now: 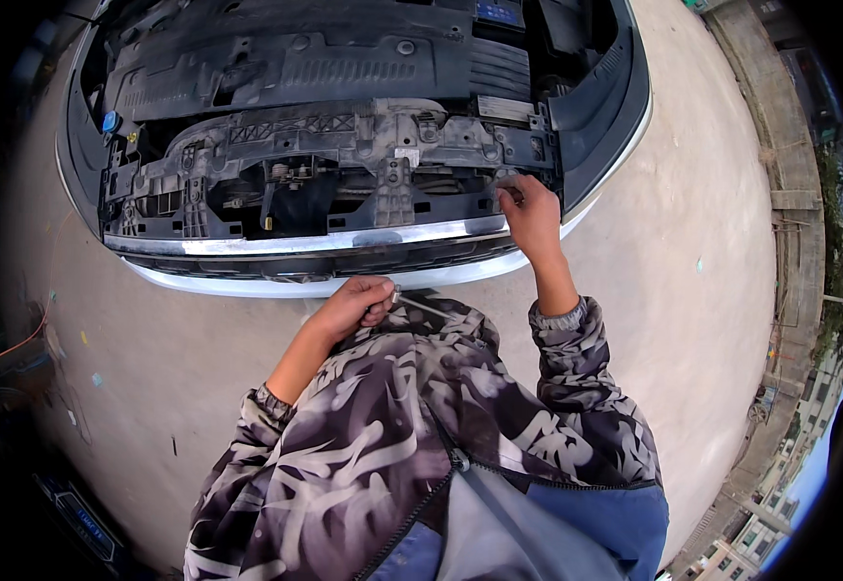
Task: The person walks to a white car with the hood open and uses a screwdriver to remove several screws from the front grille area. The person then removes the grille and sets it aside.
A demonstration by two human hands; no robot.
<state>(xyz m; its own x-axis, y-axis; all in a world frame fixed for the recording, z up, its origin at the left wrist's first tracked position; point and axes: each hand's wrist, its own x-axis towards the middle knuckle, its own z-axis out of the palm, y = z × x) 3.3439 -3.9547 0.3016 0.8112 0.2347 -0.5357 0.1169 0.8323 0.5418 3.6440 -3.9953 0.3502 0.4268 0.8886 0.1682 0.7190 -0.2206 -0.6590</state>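
Observation:
My left hand [358, 302] is closed in front of the car's bumper, near my body. A thin silver metal tool [425, 307] with a small knob-like end sticks out of it to the right; its exact kind is unclear. Farther ahead and to the right, my right hand [530, 208] reaches over the bumper [412, 289]. Its fingers are pinched together at the right part of the black front panel [397, 194], close to a bolt-like spot. Whatever is between those fingertips, if anything, is hidden.
The engine bay stands uncovered, with a black engine cover [344, 68], a blue reservoir cap [111, 121] at the left and a dark fender edge [600, 116] at the right. An orange cable [22, 344] lies on the concrete floor [692, 290] at the left.

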